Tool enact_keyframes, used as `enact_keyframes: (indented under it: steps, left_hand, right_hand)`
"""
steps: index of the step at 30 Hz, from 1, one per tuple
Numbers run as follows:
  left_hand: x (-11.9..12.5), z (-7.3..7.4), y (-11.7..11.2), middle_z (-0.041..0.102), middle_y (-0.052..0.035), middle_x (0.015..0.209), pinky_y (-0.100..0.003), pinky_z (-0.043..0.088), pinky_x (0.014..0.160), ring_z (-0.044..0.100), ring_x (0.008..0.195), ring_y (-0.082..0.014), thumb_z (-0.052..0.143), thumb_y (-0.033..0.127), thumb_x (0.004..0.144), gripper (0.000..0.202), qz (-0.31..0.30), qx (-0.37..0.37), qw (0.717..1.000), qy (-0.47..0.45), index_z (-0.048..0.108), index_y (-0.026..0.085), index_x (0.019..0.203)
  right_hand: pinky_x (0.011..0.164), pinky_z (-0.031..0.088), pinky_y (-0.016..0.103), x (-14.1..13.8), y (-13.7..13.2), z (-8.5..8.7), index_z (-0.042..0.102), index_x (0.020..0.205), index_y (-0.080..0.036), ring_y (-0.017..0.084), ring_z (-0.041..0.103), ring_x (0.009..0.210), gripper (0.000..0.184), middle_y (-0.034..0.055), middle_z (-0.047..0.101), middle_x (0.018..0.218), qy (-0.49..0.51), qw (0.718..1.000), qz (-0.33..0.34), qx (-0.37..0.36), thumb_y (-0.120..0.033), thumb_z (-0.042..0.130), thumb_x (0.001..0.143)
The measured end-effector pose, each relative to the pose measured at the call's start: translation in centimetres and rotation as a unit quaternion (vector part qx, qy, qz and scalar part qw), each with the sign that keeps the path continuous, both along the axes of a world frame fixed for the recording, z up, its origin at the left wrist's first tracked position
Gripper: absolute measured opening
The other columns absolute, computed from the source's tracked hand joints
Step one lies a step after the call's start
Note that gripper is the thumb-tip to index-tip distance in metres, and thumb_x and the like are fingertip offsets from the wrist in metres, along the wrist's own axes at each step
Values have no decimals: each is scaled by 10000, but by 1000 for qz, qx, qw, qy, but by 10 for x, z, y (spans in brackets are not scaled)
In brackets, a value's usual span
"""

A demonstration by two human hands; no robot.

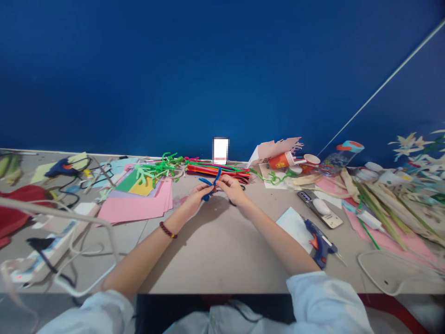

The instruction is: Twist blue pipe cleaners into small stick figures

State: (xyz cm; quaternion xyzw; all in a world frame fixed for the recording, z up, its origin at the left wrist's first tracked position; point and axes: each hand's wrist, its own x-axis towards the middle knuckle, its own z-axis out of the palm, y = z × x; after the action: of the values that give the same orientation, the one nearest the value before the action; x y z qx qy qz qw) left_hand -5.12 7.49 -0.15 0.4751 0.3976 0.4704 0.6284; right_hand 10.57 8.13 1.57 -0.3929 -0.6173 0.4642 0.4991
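Note:
Between my two hands is a blue pipe cleaner, bent into loops, with one end sticking up and another part hanging below my fingers. My left hand pinches it from the left, a beaded bracelet on that wrist. From the right, my right hand has its thumb and fingertips closed on the same blue piece. Both hands are held over the table, just in front of a bundle of red, orange and green pipe cleaners. Fingertips cover part of the blue piece.
Pink paper sheets and green pipe-cleaner shapes lie to the left, near a power strip with cables. At right are a glue gun, a phone, paper cups and dried leaves. A lit screen stands behind the bundle.

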Motion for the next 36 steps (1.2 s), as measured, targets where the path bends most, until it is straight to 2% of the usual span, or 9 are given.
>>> enact_keyframes:
  steps: [2, 4, 9, 12, 15, 21, 29, 32, 36]
  left_hand:
    - [2, -1, -1, 658, -59, 830, -278, 425, 646, 594, 765, -177, 692, 420, 663, 329, 43, 59, 996, 52, 639, 176, 876]
    - [3, -2, -4, 628, -46, 837, -291, 436, 697, 575, 783, -169, 648, 416, 716, 297, 118, 150, 973, 128, 590, 185, 895]
    - [3, -3, -11, 543, -69, 961, -347, 441, 825, 540, 929, -195, 663, 353, 727, 310, 295, 379, 828, 291, 498, 192, 935]
    - [2, -2, -14, 498, -120, 1127, -394, 424, 898, 495, 1090, -246, 662, 324, 741, 270, 301, 470, 746, 363, 551, 193, 949]
    - [2, -2, -15, 498, -120, 1181, -407, 422, 910, 493, 1118, -260, 633, 313, 774, 181, 274, 494, 711, 419, 622, 210, 923]
    - [-1, -1, -11, 559, -103, 1167, -413, 421, 905, 518, 1066, -245, 618, 276, 787, 143, 268, 496, 716, 410, 678, 210, 899]
    - [2, -2, -14, 602, -81, 1068, -400, 414, 909, 505, 1037, -227, 563, 236, 819, 113, 221, 467, 765, 384, 669, 197, 826]
    - [3, -2, -11, 577, -78, 1038, -389, 408, 921, 505, 1029, -214, 546, 245, 830, 123, 203, 433, 812, 334, 660, 198, 830]
    - [3, -3, -3, 513, -71, 1007, -348, 414, 913, 512, 1012, -196, 596, 294, 792, 125, 157, 342, 904, 204, 638, 184, 751]
  right_hand:
    - [665, 440, 260, 1, 2, -4, 553, 653, -186, 126, 519, 670, 277, -4, 529, 714, -29, 998, -50, 27, -448, 599, 731]
    - [635, 421, 256, 1, 3, -8, 557, 664, -189, 128, 500, 653, 250, -3, 526, 709, -46, 994, -90, 35, -425, 583, 739]
    - [600, 397, 255, -6, -2, -11, 580, 672, -178, 124, 482, 606, 207, 0, 544, 676, -41, 987, -154, 8, -377, 568, 730]
    - [593, 400, 253, -14, -8, -10, 578, 656, -174, 119, 481, 583, 206, -6, 564, 648, -19, 985, -173, -18, -371, 569, 716]
    - [589, 407, 253, -19, -13, -9, 576, 654, -176, 120, 494, 572, 207, -6, 586, 634, 1, 984, -173, -33, -373, 564, 715]
    - [661, 423, 273, -24, -20, -9, 606, 658, -184, 141, 534, 653, 201, 14, 629, 702, -46, 980, -191, 6, -346, 545, 760]
    - [720, 434, 298, -23, -19, -16, 621, 675, -201, 171, 553, 746, 150, 32, 631, 740, -121, 964, -215, 98, -288, 567, 785]
    - [723, 424, 303, -21, -18, -15, 611, 681, -206, 174, 537, 757, 141, 31, 612, 732, -121, 963, -208, 118, -281, 566, 792]
    - [721, 417, 302, -16, -11, -14, 592, 678, -204, 169, 521, 753, 149, 24, 579, 725, -86, 974, -172, 119, -300, 569, 789]
